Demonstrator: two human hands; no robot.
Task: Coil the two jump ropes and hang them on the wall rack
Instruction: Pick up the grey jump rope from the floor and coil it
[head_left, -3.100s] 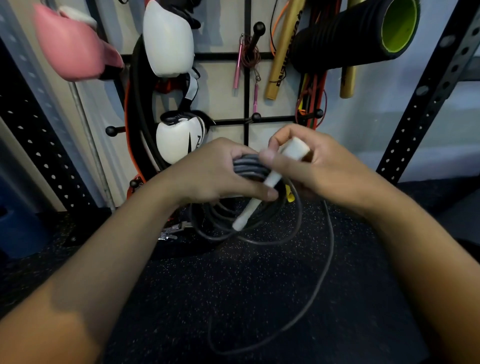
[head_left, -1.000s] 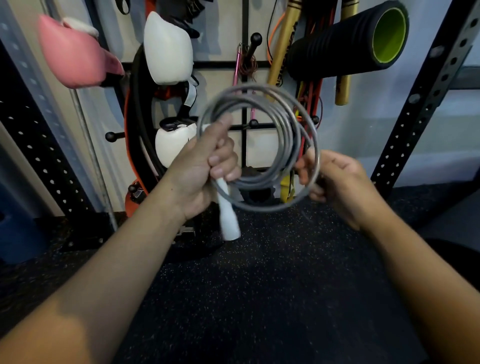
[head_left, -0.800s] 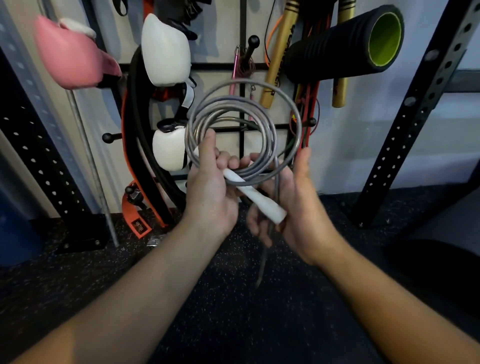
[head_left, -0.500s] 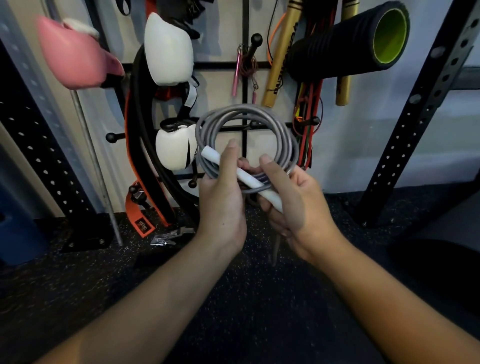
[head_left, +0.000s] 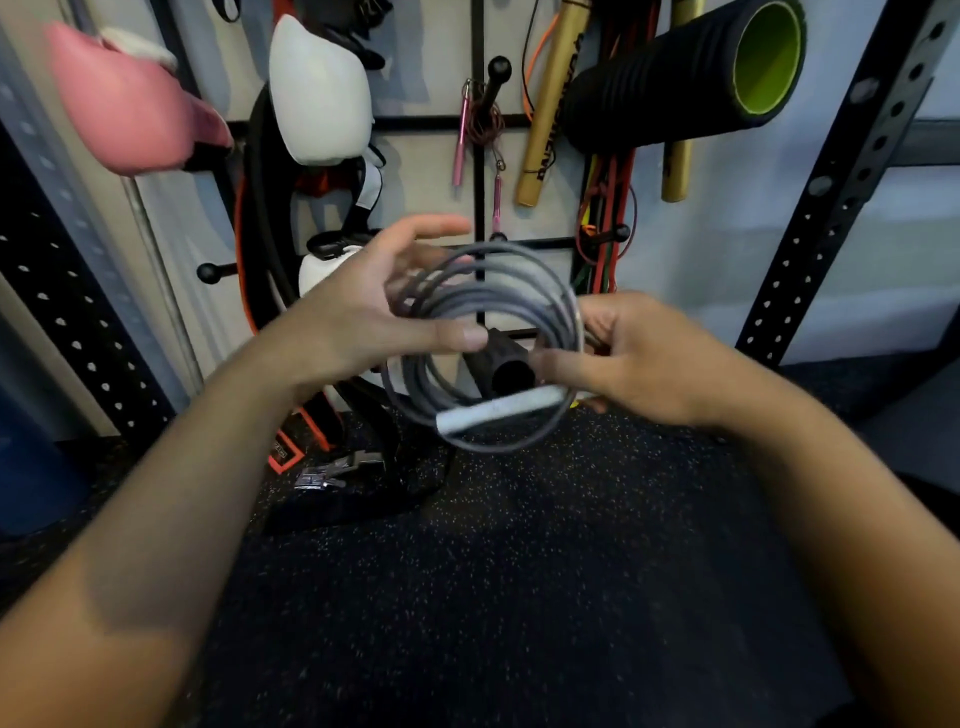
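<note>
**Grey jump rope, coiled, held in front of the wall rack**

Floor (head_left: 519, 571): black speckled rubber, fills the lower half of the view.

Wall rack (head_left: 480, 171): black bars with ball-tipped pegs, fixed to a pale wall. Perforated black uprights stand at the far left and far right.

Foam roller (head_left: 675, 83): black, ribbed, green inside, hung on the rack at upper right.

Pink boxing glove (head_left: 130, 109): upper left. White boxing glove (head_left: 317, 98): just right of it, a second white one lower down, partly hidden behind the left hand.

Tan sticks (head_left: 550, 104): two, hanging either side of the roller, with red and orange bands beside them.

Pink jump rope (head_left: 460, 135): thin, slim handles, hanging from the upper middle peg.

Grey jump rope (head_left: 483, 301): several loops in a rough ring, held in mid-air ahead of the rack, touching no peg; a black peg end shows through the ring. White handle (head_left: 498, 410) lies across the lower part of the coil.

Left hand (head_left: 363, 317): fingers spread and straight, thumb extended across the coil's left side; blurred.

Right hand (head_left: 639, 358): fingers curled around the coil's right side and the handle end.
</note>
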